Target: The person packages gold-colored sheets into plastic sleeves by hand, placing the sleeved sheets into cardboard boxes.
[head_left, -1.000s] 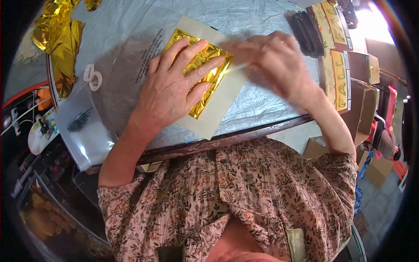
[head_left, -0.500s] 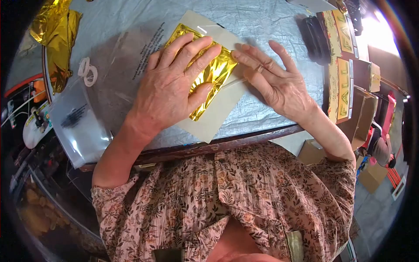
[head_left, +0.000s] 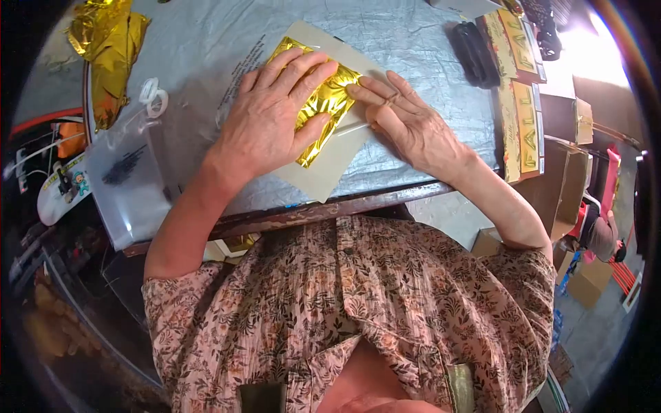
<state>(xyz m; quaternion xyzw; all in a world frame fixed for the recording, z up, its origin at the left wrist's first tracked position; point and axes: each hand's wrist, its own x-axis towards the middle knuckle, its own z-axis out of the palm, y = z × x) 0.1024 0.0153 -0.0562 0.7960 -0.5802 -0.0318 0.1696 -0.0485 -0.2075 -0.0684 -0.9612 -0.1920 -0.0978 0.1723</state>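
A shiny gold foil sheet (head_left: 336,103), folded to a rectangle, lies on a pale grey card (head_left: 354,141) at the near side of the table. My left hand (head_left: 268,120) rests flat across the foil, fingers spread, covering much of its left part. At the foil's right edge, the fingertips of my right hand (head_left: 416,127) touch it with the fingers stretched out. A clear plastic bag (head_left: 200,89) with black print lies to the left, partly beneath my left hand. What is under the foil is hidden.
Another clear plastic bag (head_left: 131,186) hangs over the left table edge, near a white plastic ring (head_left: 157,103). Crumpled gold foil (head_left: 113,62) lies at the far left. Boxes marked FALL (head_left: 525,127) and a black object (head_left: 475,55) line the right side. A person (head_left: 602,230) is in the right background.
My right hand has moved slightly left along the foil, its fingers closer together. My left hand stays on the foil. The whole view has shifted a little.
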